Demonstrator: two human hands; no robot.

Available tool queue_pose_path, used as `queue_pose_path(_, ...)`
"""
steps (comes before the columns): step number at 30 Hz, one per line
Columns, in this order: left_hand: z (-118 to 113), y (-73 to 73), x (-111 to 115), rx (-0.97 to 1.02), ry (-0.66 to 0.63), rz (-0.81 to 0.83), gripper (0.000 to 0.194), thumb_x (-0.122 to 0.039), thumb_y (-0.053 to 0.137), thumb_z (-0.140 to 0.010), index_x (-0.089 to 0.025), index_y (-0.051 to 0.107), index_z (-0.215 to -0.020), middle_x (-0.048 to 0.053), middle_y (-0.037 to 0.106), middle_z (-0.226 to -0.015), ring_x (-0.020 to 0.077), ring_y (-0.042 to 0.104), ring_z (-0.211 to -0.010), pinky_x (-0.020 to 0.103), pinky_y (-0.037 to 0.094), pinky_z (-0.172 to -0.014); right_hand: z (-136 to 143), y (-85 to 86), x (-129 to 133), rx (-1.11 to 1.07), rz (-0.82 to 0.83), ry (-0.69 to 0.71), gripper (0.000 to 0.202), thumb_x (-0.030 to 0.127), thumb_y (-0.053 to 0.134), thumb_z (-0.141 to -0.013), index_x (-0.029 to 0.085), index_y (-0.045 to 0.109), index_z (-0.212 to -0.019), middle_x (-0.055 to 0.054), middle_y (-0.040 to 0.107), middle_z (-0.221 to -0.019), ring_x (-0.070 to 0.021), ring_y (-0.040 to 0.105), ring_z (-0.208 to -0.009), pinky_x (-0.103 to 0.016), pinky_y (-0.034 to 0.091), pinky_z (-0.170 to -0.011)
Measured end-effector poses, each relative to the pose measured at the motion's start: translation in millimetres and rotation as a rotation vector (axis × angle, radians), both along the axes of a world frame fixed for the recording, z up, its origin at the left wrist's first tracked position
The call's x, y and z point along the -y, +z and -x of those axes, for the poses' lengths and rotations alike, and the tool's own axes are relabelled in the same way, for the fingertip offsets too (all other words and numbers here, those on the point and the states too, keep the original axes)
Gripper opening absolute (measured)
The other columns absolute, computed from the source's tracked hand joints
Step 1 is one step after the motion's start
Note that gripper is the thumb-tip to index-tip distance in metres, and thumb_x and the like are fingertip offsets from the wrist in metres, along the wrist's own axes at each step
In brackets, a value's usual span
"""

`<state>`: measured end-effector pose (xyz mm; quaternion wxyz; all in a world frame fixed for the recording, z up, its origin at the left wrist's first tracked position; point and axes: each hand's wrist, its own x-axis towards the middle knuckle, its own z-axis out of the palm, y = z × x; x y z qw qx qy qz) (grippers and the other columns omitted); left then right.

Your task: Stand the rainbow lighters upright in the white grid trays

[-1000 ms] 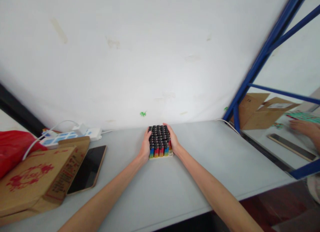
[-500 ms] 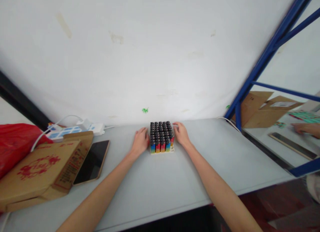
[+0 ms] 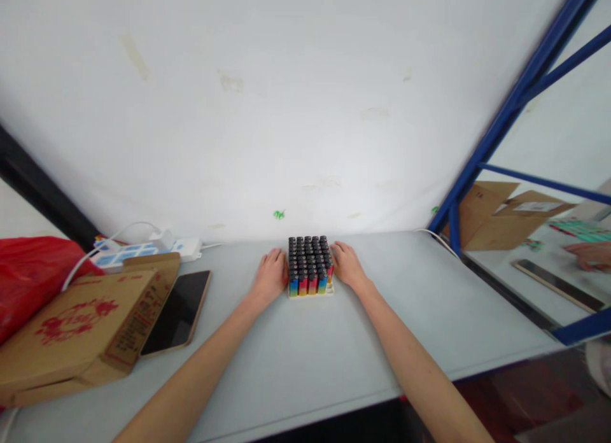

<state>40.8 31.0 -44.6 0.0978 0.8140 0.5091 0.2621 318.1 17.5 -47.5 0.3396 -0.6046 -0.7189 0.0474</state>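
Note:
A block of lighters [image 3: 308,284] with black tops and rainbow-coloured bodies stands upright in rows in a pale tray [image 3: 312,296] on the table. The front right corner slot of the tray holds no lighter. My left hand [image 3: 271,274] rests against the left side of the block, its fingers bent and partly hidden. Against the right side lies my right hand [image 3: 347,263], fingers curved along the lighters. Between them, my two hands clasp the tray of lighters from both sides.
To the left lie a cardboard box [image 3: 71,322], a dark-screened tablet [image 3: 176,312], a power strip [image 3: 143,252] and a red bag [image 3: 42,277]. A blue metal frame [image 3: 501,118] rises at the right. Beyond it are an open carton [image 3: 506,223] and another person's hand [image 3: 589,255].
The view has shifted slightly. My hands have drawn in closer against the sides of the lighter block, which stays in place. The other person's hand beyond the frame has moved.

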Motion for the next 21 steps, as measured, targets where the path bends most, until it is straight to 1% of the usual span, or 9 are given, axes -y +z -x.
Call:
queue_pose_path(2,-0.7,0.7,0.0,0.041,-0.002,0.002,0.049,-0.015,0.060,-0.089,-0.021,0.065,-0.137,0.017,0.066,-0.146,0.0338,0.051,-0.147,0.051,0.035,-0.127,-0.3,8.7,-1.3,-0.068,-0.020,-0.007,0.036,0.021,0.052,-0.101,0.018,0.072,-0.131,-0.020,0.067,-0.141,-0.0334,0.059,-0.134,-0.052,0.042,-0.121)
queue_pose_path(5,-2.6,4.2,-0.4,0.113,0.001,0.011,0.036,-0.017,0.057,-0.091,-0.020,0.071,-0.123,0.017,0.070,-0.138,0.0337,0.056,-0.142,0.050,0.038,-0.124,7.1,34.6,-8.9,-0.237,-0.107,0.009,0.034,0.033,0.050,-0.105,0.020,0.075,-0.123,-0.018,0.071,-0.128,-0.0324,0.064,-0.124,-0.050,0.046,-0.116)
queue_pose_path(7,-3.4,7.9,-0.7,0.166,0.008,0.020,0.028,-0.019,0.053,-0.092,-0.021,0.074,-0.111,0.016,0.074,-0.127,0.0324,0.063,-0.131,0.047,0.044,-0.119,21.4,55.9,-17.0,-0.377,-0.133,0.124,0.032,0.046,0.054,-0.105,0.024,0.077,-0.111,-0.012,0.075,-0.114,-0.0301,0.067,-0.112,-0.048,0.049,-0.112)
queue_pose_path(9,-2.7,12.3,-0.5,0.231,0.030,0.032,0.025,-0.020,0.051,-0.091,-0.023,0.074,-0.101,0.013,0.077,-0.114,0.0307,0.069,-0.116,0.045,0.049,-0.111,42.4,74.7,-25.8,-0.415,-0.056,0.267,0.035,0.059,0.064,-0.100,0.027,0.078,-0.097,-0.008,0.077,-0.101,-0.0286,0.069,-0.102,-0.047,0.049,-0.109)
queue_pose_path(11,-0.2,16.5,0.4,0.310,0.071,0.045,0.022,-0.021,0.051,-0.088,-0.024,0.073,-0.094,0.010,0.079,-0.102,0.0296,0.072,-0.103,0.043,0.053,-0.104,65.3,87.8,-34.1,-0.315,0.028,0.293,0.041,0.068,0.077,-0.089,0.027,0.077,-0.087,-0.008,0.078,-0.095,-0.0309,0.070,-0.102,-0.049,0.047,-0.110)
queue_pose_path(14,5.6,21.7,1.7,0.446,0.133,0.067,0.017,-0.024,0.051,-0.083,-0.025,0.069,-0.084,0.006,0.076,-0.084,0.0283,0.071,-0.088,0.043,0.055,-0.095,89.7,98.1,-42.8,-0.091,0.185,0.212,0.045,0.070,0.086,-0.078,0.026,0.074,-0.075,-0.011,0.080,-0.091,-0.0368,0.072,-0.107,-0.054,0.045,-0.110)
queue_pose_path(16,8.5,24.6,2.0,0.547,0.155,0.082,0.017,-0.028,0.049,-0.083,-0.026,0.065,-0.076,0.004,0.073,-0.077,0.0274,0.069,-0.084,0.042,0.056,-0.092,93.7,102.2,-44.8,0.035,0.279,0.140,0.044,0.068,0.081,-0.084,0.025,0.076,-0.074,-0.014,0.082,-0.093,-0.0389,0.074,-0.107,-0.054,0.047,-0.106)
queue_pose_path(18,8.6,27.8,2.3,0.653,0.144,0.101,0.019,-0.033,0.048,-0.084,-0.026,0.062,-0.073,0.004,0.072,-0.076,0.0271,0.069,-0.086,0.042,0.057,-0.092,87.7,106.5,-43.5,0.142,0.328,0.080,0.043,0.065,0.072,-0.092,0.024,0.081,-0.084,-0.017,0.083,-0.101,-0.0396,0.075,-0.107,-0.053,0.051,-0.101)
queue_pose_path(21,3.0,34.1,6.5,0.788,0.050,0.152,0.026,-0.044,0.049,-0.088,-0.024,0.063,-0.081,0.004,0.073,-0.083,0.0266,0.072,-0.092,0.042,0.060,-0.093,65.8,112.9,-37.3,0.252,0.344,-0.003,0.049,0.063,0.060,-0.100,0.022,0.085,-0.104,-0.019,0.082,-0.115,-0.0386,0.075,-0.111,-0.049,0.053,-0.097)
